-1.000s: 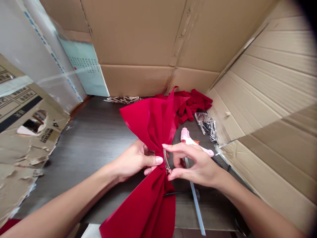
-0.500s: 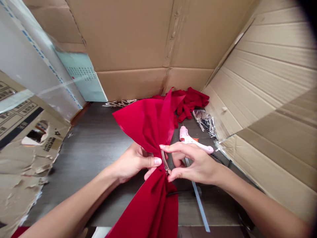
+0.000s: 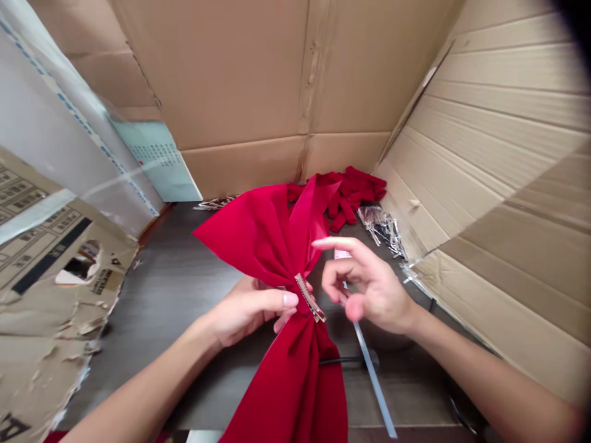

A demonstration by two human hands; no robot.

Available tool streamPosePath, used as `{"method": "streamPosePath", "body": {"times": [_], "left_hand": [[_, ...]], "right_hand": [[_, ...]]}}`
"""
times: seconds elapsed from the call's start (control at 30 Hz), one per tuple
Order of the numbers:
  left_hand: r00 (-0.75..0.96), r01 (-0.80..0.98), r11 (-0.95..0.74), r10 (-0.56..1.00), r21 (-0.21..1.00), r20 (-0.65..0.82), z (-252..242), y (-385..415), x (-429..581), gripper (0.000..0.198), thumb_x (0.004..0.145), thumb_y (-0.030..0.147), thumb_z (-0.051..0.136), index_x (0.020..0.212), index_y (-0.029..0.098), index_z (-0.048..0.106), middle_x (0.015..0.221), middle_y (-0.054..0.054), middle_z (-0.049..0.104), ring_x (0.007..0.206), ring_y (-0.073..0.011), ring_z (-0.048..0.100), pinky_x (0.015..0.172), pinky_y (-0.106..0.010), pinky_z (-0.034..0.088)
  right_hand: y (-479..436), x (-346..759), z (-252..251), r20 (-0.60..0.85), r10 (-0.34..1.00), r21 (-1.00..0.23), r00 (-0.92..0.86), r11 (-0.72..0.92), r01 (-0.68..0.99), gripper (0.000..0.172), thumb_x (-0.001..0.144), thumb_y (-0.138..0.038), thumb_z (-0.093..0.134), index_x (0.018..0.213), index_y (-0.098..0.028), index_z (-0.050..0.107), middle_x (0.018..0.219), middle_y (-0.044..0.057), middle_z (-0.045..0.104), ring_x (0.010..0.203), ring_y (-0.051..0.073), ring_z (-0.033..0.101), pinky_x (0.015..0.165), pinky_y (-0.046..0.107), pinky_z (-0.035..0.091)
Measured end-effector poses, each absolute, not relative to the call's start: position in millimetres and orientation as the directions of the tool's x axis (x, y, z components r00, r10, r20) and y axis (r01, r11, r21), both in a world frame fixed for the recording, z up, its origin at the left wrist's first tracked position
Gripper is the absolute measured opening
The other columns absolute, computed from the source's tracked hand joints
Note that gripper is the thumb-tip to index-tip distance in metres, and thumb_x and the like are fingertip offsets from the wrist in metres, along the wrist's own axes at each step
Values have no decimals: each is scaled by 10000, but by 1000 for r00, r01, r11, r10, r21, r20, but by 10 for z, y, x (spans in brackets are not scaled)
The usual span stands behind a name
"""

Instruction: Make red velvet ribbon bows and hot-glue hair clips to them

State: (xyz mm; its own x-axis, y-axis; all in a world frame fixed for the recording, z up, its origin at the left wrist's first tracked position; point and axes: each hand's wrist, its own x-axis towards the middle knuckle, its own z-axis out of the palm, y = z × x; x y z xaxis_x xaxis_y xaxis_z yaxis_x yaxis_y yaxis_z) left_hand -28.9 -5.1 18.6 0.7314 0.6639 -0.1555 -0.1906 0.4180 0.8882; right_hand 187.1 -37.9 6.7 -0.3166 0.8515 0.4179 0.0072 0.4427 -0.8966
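Observation:
A large red fabric bow (image 3: pixel 263 227) is gathered at its middle, with one loop fanned upward and its tails hanging over the table's front edge. My left hand (image 3: pixel 258 307) pinches that gathered middle, thumb on top and fingers behind. Across the gather lies a metal hair clip (image 3: pixel 309 298), slanting down to the right. My right hand (image 3: pixel 369 286) is off the clip, just to its right, fingers apart and holding nothing. Behind the right hand, a pink glue gun (image 3: pixel 341 253) is mostly hidden; its clear glue stick (image 3: pixel 376 381) sticks out toward the front edge.
A heap of red fabric strips (image 3: pixel 355 194) lies at the back. Several metal clips (image 3: pixel 215 203) sit at the back left. A clear bag of metal pieces (image 3: pixel 383 227) is at the right. Cardboard walls (image 3: pixel 249 74) enclose the dark table (image 3: pixel 170 264). A black cable (image 3: pixel 341 360) runs near the bow.
My right hand has let go of the hair clip and moved right, its fingers spreading. The clip stays on the bow's middle, which my left hand still holds. The view has shifted slightly.

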Motion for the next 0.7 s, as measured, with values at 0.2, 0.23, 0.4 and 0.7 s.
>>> {"method": "streamPosePath", "body": {"times": [0.2,0.23,0.4,0.7], "left_hand": [[666,-201,528,691,825,-281,167,-61,-260,306,672,390,833,835,140,764,732,-34,684,715,-140,599,721,-249,486],[651,-208,531,702,822,-289,170,-62,-255,295,670,379,829,825,136,765,733,-39,690,732,-148,603,752,-259,490],[635,-165,531,702,831,-322,194,-60,-251,270,647,347,812,775,115,759,725,-48,694,747,-145,575,755,-246,459],[620,-104,465,721,879,-308,185,-72,-261,264,681,375,764,753,125,724,711,-29,655,687,-131,532,674,-255,415]], "right_hand": [[-346,1764,66,81,916,-984,-393,136,115,415,817,-561,697,813,-151,634,709,13,598,605,112,508,559,239,406],[-343,1741,58,43,906,-991,-421,92,96,413,811,-558,702,822,-150,634,724,15,604,627,118,514,577,243,410],[-358,1672,48,-14,880,-999,-475,7,42,409,782,-534,720,786,-130,655,729,31,628,650,126,516,591,245,408],[-412,1602,100,-84,930,-996,-357,-66,65,388,717,-499,739,688,-140,594,584,-19,525,524,89,414,469,218,310]]}}
